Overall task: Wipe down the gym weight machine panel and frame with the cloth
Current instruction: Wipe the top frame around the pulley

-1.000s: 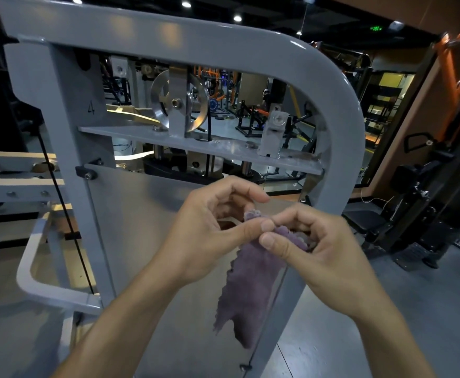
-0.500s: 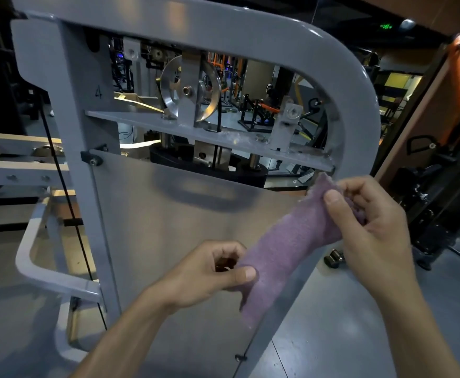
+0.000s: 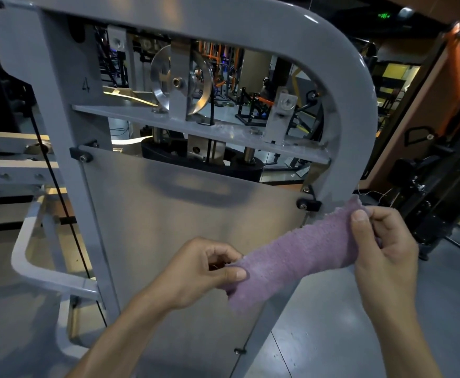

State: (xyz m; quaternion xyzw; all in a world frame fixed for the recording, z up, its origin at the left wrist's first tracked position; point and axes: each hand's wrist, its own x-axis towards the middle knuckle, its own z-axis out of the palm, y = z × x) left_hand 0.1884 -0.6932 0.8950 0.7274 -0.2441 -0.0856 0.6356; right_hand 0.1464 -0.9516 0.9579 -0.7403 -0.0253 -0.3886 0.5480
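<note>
A purple cloth (image 3: 294, 257) is stretched between my two hands in front of the weight machine. My left hand (image 3: 204, 271) pinches its lower left end with thumb and fingers. My right hand (image 3: 384, 244) grips its upper right end near the frame's right post. Behind the cloth stands the frosted panel (image 3: 174, 222), bolted to the grey frame (image 3: 346, 85), whose top bar curves down on the right. A steel pulley (image 3: 181, 83) sits on a cross plate (image 3: 196, 126) above the panel.
A black cable (image 3: 57, 186) runs down the left post. A white tube bar (image 3: 40, 268) sticks out at lower left. Black and orange gym machines (image 3: 441, 173) stand to the right on the grey floor (image 3: 332, 336).
My hands moved apart from a joint pinch at the middle, and the hanging cloth got pulled out into a slanted band. Since half a second ago little has changed.
</note>
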